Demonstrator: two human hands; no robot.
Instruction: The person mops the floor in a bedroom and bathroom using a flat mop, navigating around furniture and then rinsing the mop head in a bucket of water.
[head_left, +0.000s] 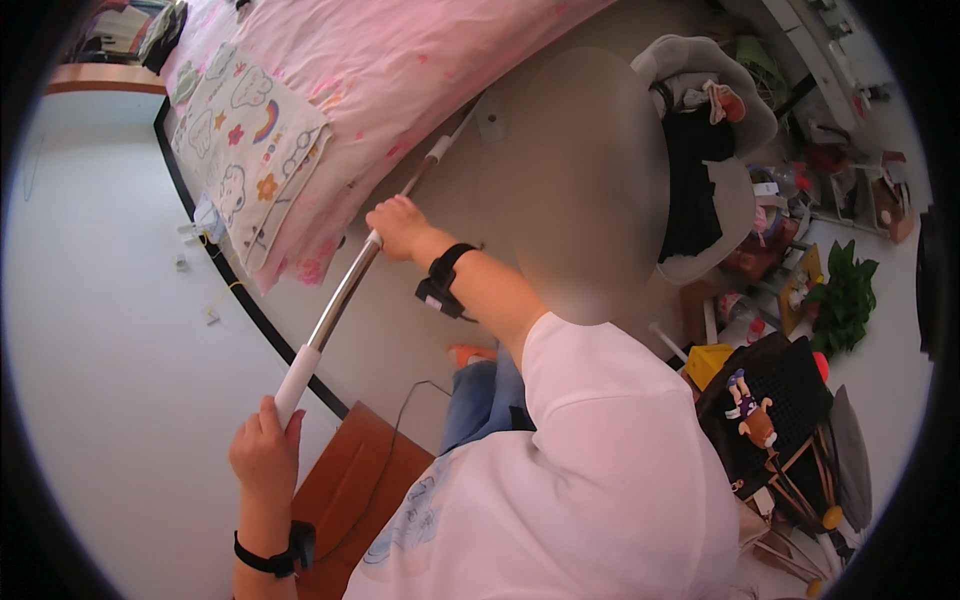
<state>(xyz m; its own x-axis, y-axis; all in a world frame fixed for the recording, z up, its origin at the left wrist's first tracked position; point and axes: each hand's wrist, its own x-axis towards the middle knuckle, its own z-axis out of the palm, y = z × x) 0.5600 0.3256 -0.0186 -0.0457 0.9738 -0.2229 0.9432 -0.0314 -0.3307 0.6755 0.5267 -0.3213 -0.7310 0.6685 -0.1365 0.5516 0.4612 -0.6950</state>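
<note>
A long pole (345, 294) with a shiny metal shaft and white sleeves slants from the lower left up along the side of the bed. My left hand (266, 446) grips the white sleeve at its near end. Further up the shaft, my right hand (401, 227) is closed around it, by another white collar. The far part of the pole narrows beside the bed's edge; what it ends in cannot be made out. Pink floral bedding (405, 67) hangs over the bed's side, with a cartoon-printed cloth (251, 154) at the corner nearest the wall.
Below my left hand is a brown wooden panel (352, 469) with a cable across it. To the right stand a grey padded chair (724, 210) holding dark clothes, a leafy plant (844, 300) and a black bag (772, 382). A blurred patch hides part of the floor (390, 322).
</note>
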